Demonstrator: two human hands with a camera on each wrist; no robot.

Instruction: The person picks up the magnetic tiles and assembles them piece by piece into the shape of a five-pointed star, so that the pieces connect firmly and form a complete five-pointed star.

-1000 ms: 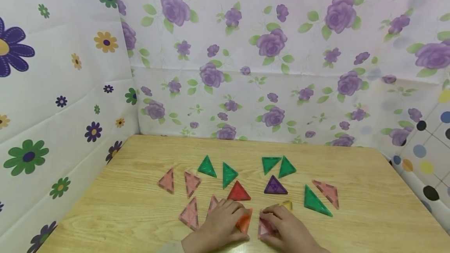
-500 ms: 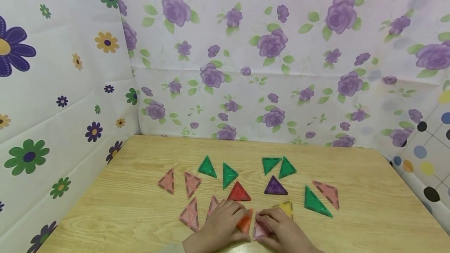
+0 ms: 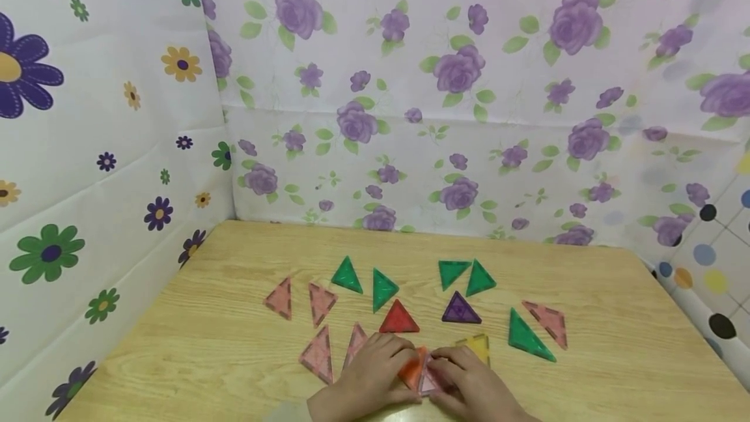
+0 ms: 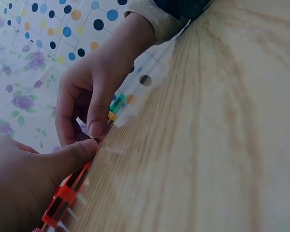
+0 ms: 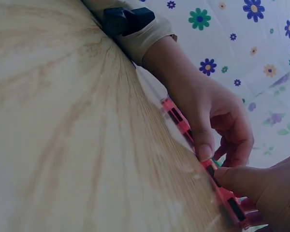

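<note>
Near the close edge of the wooden surface (image 3: 205,344), the person's left grip (image 3: 372,373) holds an orange triangle (image 3: 413,372), with the fingers bent over it. Just beside it, the right grip (image 3: 477,383) pinches a pale pink triangle (image 3: 429,380). These two flat shapes lie side by side, and their edges look like they touch. Right behind the left grip is a red triangle (image 3: 400,319). A purple triangle (image 3: 461,311) sits a bit farther right. Part of a yellow triangle (image 3: 478,347) peeks out behind the right grip. On the left lie four pink triangles (image 3: 317,355), one partly hidden by the left grip. Farther back are four small green triangles (image 3: 347,277). Off to the right are a long green triangle (image 3: 527,337) and one more pink piece (image 3: 551,322). Behind everything hangs a cloth with purple flowers (image 3: 410,148).
</note>
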